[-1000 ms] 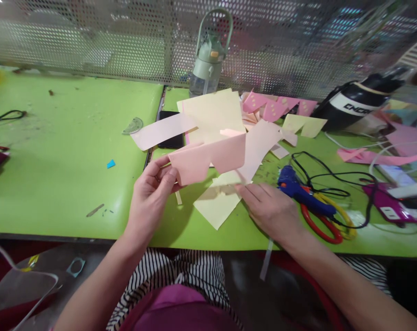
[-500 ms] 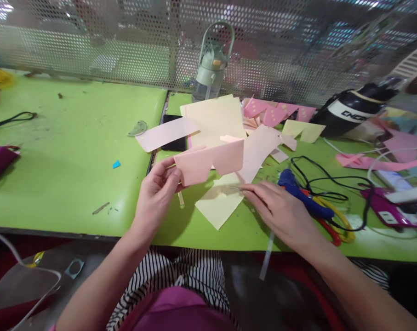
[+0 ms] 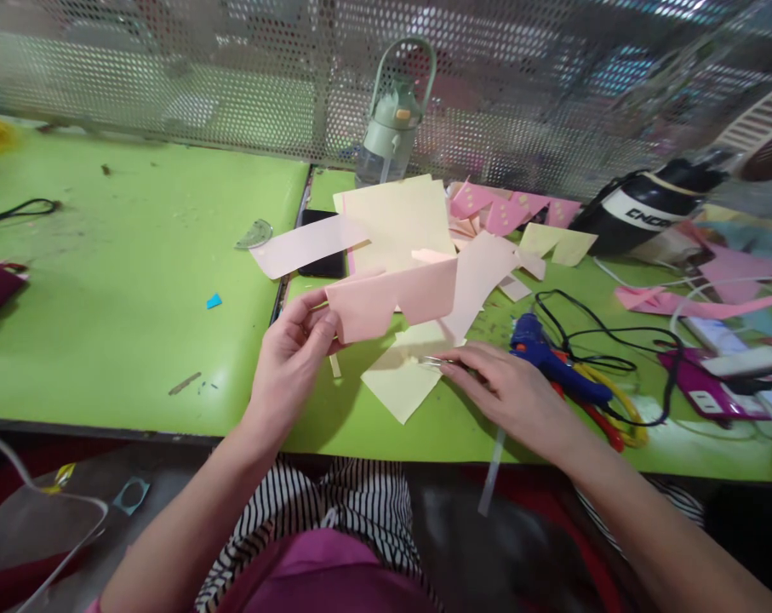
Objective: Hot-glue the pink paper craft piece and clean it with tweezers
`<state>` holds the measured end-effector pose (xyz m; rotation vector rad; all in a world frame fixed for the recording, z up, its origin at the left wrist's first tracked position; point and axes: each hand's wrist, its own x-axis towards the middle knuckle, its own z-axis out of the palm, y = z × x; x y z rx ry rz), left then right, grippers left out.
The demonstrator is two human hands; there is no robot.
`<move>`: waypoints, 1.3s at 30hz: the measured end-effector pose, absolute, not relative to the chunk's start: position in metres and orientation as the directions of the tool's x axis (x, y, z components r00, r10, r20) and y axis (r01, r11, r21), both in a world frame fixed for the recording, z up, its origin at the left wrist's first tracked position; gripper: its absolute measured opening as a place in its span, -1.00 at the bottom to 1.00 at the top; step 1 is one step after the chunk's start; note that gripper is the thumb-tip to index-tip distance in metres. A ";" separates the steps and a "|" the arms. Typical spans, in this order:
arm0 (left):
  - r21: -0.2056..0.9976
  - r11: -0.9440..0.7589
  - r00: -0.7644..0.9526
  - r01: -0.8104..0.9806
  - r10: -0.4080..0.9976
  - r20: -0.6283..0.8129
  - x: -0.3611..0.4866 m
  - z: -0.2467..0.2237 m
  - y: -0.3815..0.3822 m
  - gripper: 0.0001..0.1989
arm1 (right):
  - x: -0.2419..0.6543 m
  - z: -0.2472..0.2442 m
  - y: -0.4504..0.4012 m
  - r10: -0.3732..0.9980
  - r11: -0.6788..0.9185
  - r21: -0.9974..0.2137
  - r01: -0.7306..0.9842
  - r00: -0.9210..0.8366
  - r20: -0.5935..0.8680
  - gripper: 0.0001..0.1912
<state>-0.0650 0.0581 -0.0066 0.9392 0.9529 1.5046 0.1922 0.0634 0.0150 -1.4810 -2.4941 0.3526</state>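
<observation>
My left hand (image 3: 305,340) pinches the left end of a folded pink paper (image 3: 391,298) with a notch in its lower edge, raised over the table. My right hand (image 3: 500,379) is closed on thin metal tweezers (image 3: 431,361), whose tips point left over a pale yellow paper (image 3: 402,387). That yellow sheet lies below the pink paper. Behind it are a larger cream sheet (image 3: 411,213), a pale pink strip (image 3: 309,243) and a long light pink paper (image 3: 481,277).
A green-topped bottle (image 3: 391,128) stands at the back. Rightward are a blue glue gun (image 3: 561,366) with black cable, yellow-handled scissors (image 3: 634,430), a black bottle (image 3: 647,209) and pink cutouts (image 3: 506,209). A black phone (image 3: 322,264) lies partly under the pale strip.
My right hand has shifted slightly, and more of the tweezers shows now. The pink paper in my left hand has moved a little to the right.
</observation>
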 end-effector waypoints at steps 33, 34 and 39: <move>0.935 -0.094 -0.120 -0.341 0.991 0.056 -0.065 -0.006 0.056 -0.78 | 0.198 0.003 0.086 0.849 0.528 -0.216 0.821 -0.505 0.155 -0.64; 0.937 -0.092 -0.125 -0.338 0.991 0.053 -0.065 -0.006 0.056 -0.78 | 0.198 0.004 0.086 0.857 0.516 -0.232 0.825 -0.492 0.154 -0.64; 0.930 -0.089 -0.116 -0.357 0.992 0.050 -0.065 -0.006 0.057 -0.77 | 0.200 0.019 0.083 0.910 0.411 -0.353 0.840 -0.398 0.114 -0.67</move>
